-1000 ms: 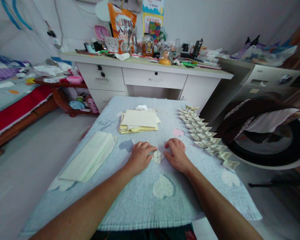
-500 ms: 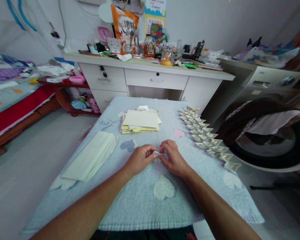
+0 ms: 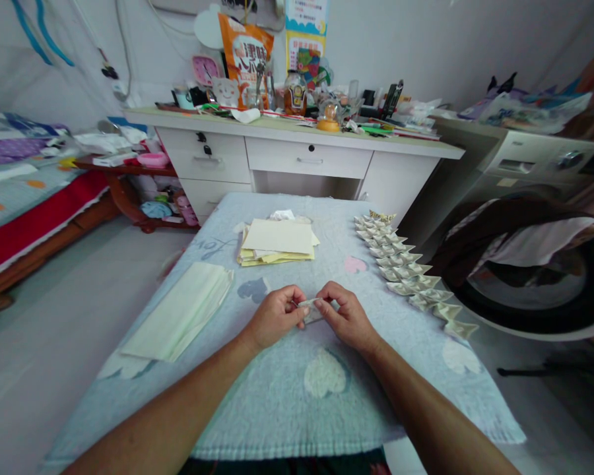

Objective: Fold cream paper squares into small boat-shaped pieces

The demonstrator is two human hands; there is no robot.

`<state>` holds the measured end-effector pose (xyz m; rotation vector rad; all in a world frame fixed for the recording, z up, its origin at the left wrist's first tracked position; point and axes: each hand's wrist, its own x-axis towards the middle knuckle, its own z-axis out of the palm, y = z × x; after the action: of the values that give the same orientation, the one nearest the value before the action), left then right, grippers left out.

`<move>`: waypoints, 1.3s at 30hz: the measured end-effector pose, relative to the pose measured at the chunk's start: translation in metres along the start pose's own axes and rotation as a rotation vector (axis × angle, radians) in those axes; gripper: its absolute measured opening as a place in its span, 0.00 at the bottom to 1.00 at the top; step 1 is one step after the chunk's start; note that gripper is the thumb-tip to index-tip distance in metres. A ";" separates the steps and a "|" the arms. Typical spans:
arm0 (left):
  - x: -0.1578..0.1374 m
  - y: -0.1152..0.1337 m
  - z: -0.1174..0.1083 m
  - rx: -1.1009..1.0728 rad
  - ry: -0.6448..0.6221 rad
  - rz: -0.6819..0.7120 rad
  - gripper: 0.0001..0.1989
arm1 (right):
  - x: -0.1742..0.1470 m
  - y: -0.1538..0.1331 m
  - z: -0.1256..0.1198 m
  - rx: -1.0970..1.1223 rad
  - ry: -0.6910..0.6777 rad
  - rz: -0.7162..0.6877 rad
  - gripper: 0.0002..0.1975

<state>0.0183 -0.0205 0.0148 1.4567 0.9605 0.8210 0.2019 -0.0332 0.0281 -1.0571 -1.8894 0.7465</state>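
Between my two hands, over the middle of the cloth-covered table (image 3: 277, 396), is a small folded piece of paper (image 3: 313, 313). My left hand (image 3: 280, 313) pinches its left end between thumb and fingers. At its right end, the thumb and bent fingers of my right hand (image 3: 344, 313) grip the upper edge. Most of the paper's outline is hidden by my fingers. To the right stands a row of folded paper pieces with pointed ends (image 3: 400, 270), nested one behind another.
A stack of cream and yellow paper (image 3: 277, 236) lies beyond my hands. Pale green folded sheets (image 3: 181, 311) lie at the left. Behind the table is a white desk (image 3: 307, 148) crowded with items; a washing machine (image 3: 525, 165) with laundry in its doorway stands at the right.
The folded paper between my hands has turned and shows more of its flat face below the fingers. My hands have moved slightly apart; the sheets and folded row stay put.
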 end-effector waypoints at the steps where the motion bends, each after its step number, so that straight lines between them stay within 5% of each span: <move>1: 0.000 -0.001 0.000 0.000 -0.005 0.008 0.09 | 0.000 0.000 0.000 0.002 -0.004 -0.006 0.10; 8: 0.000 0.002 -0.003 0.026 -0.021 0.077 0.10 | 0.000 -0.001 -0.003 0.030 -0.035 -0.013 0.12; 18: 0.004 0.000 0.000 -0.243 0.022 0.006 0.11 | -0.001 0.003 0.008 0.257 -0.030 0.165 0.09; 22: 0.002 -0.001 0.001 0.006 0.077 0.107 0.06 | -0.001 0.005 0.007 0.111 0.004 0.070 0.02; 25: 0.000 0.000 0.002 0.260 0.182 0.273 0.09 | -0.001 0.008 0.006 -0.127 0.051 -0.059 0.06; 28: -0.001 0.002 0.003 0.406 0.158 0.381 0.06 | -0.001 0.013 0.006 -0.357 0.041 -0.135 0.09; 32: -0.001 0.001 0.002 0.566 0.096 0.424 0.05 | 0.000 0.017 0.007 -0.534 -0.088 -0.110 0.09; 39: -0.006 -0.005 -0.003 0.894 0.009 0.420 0.06 | -0.003 0.009 0.000 -0.473 -0.253 -0.034 0.11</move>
<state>0.0122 -0.0243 0.0099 2.4864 1.1062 0.7132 0.2064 -0.0317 0.0193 -1.2557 -2.3687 0.4341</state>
